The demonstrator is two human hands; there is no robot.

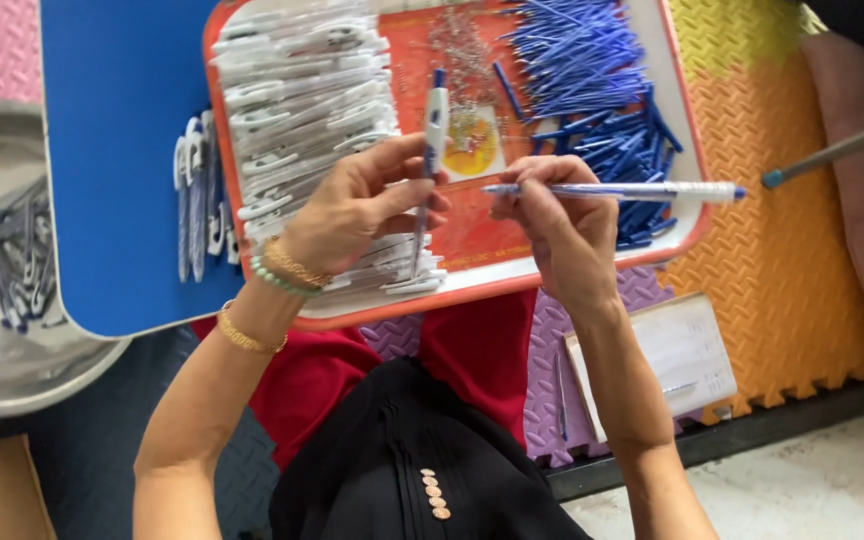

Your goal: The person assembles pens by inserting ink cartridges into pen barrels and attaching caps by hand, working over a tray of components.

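Foam floor mats (792,270) in orange, yellow, pink and purple are seen under a low blue table (117,170). On this table an orange-rimmed tray (687,120) is placed.

A white pen barrel (434,140) is held by the left hand (352,205), pinched between the thumb and the fingers. Its long axis runs nearly vertical in the view, with the blue end pointing away from the person, over the middle of the tray. A second pen (632,190) is grasped by the right hand (552,225). It lies almost horizontal, and its white part with the small blue tip points to the person's right, past the tray rim. The two pens are near each other but apart.

On the left part of the tray a pile of white barrels (302,90) is stacked, and on the right part a heap of blue refills (592,70) is kept. A few assembled pens (197,195) are laid on the table beside the tray. A metal basin (12,300) with more pens is seen at the far left.
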